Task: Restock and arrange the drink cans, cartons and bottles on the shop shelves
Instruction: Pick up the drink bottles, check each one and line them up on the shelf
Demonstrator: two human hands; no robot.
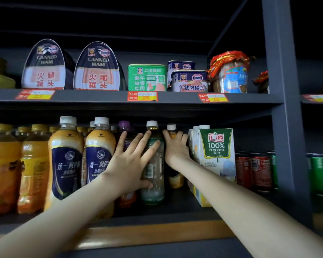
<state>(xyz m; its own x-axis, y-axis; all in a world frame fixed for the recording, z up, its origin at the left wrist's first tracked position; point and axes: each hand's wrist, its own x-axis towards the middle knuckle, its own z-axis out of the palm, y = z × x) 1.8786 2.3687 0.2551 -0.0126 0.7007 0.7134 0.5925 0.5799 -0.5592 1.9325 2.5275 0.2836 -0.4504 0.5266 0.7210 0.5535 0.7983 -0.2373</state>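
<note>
Clear plastic bottle with a white cap and a green-and-white label [154, 165]: being stood upright on the dark grey metal lower shelf [175, 208], between a dark purple-capped bottle [125, 125] and a small white-capped bottle [175, 180].
Left hand [131, 162]: being held spread wide with the fingers straight. The clear plastic bottle is being touched by the fingertips above and by the thumb lower down, and the purple-capped bottle is being overlapped by the outer fingers.
Right hand [175, 148]: being curled round the upper part of the small white-capped bottle, which is being gripped just beside a white-and-green pear-juice carton [217, 151].
Left of the hands: two tall milk-tea bottles with navy labels [65, 159] and orange drink bottles with yellow caps [6, 164] are being displayed in rows.
Right of the carton: red cans [254, 170] and green cans [321, 172] are being displayed, with a grey upright post [283, 127] between most of them.
Upper shelf [101, 96]: oval canned-ham tins [45, 66], a green rectangular tin [146, 78], blue rectangular tins [189, 81] and a glass jar with red wrapping [229, 75] are being displayed, with red-and-yellow price tags [142, 96] stuck on the front edge.
</note>
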